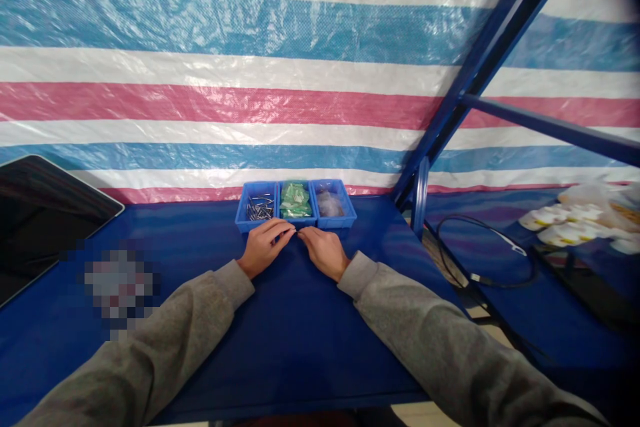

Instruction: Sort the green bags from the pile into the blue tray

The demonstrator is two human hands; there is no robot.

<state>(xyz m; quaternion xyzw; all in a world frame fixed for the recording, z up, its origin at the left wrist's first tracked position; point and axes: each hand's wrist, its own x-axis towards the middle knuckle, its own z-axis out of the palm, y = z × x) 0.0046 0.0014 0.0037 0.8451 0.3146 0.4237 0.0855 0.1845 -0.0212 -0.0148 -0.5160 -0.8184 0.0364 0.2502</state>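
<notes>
Just before the middle blue bin, the left hand and right hand nearly meet, fingers curled; any grip is hidden. Handling seems under way, progress unclear: green packets lie inside that bin, metal pieces left of it, plastic bags right.

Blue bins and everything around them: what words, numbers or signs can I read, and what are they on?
None can be read.
Blue bins: no writing shows.
Green packets: any print is too small.
White things at right: too blurred.
Pixelated patch: hidden.
</notes>
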